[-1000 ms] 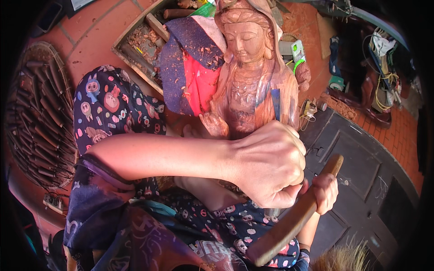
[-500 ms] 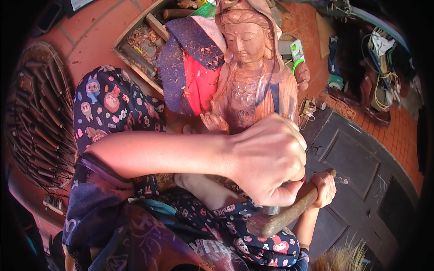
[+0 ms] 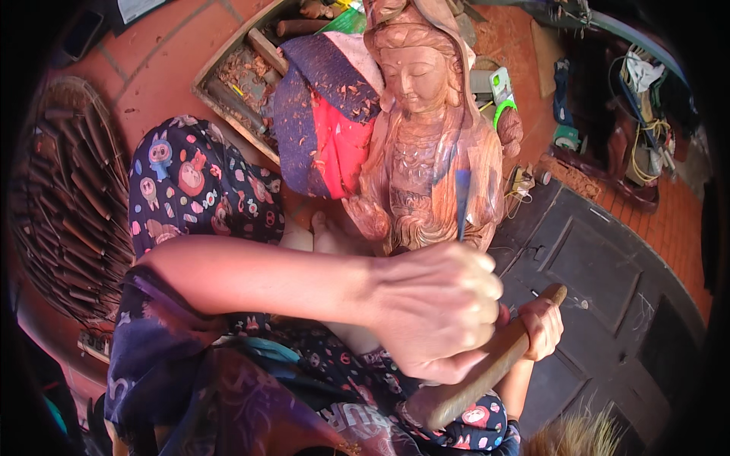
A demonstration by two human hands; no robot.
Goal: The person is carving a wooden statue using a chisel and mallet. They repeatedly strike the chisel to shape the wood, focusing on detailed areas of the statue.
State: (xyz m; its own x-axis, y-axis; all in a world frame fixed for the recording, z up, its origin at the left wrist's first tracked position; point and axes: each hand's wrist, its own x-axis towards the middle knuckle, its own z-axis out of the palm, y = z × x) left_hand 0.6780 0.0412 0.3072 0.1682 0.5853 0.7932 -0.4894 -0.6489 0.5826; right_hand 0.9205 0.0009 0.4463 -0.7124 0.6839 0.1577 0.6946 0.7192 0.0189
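A large carved wooden statue (image 3: pixel 430 144) is seen upright on the floor, leaned against a purple and red cloth (image 3: pixel 327 121). The left hand (image 3: pixel 437 311) is clenched around a chisel (image 3: pixel 462 199), whose blade is set against the statue's lower front. A wooden mallet (image 3: pixel 487 365) is gripped by the fingers of the right hand (image 3: pixel 541 328), just beneath the left.

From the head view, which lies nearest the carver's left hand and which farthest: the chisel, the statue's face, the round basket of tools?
1. Chisel, gripped in the left hand.
2. Statue's face, straight above.
3. Basket of tools, far left.
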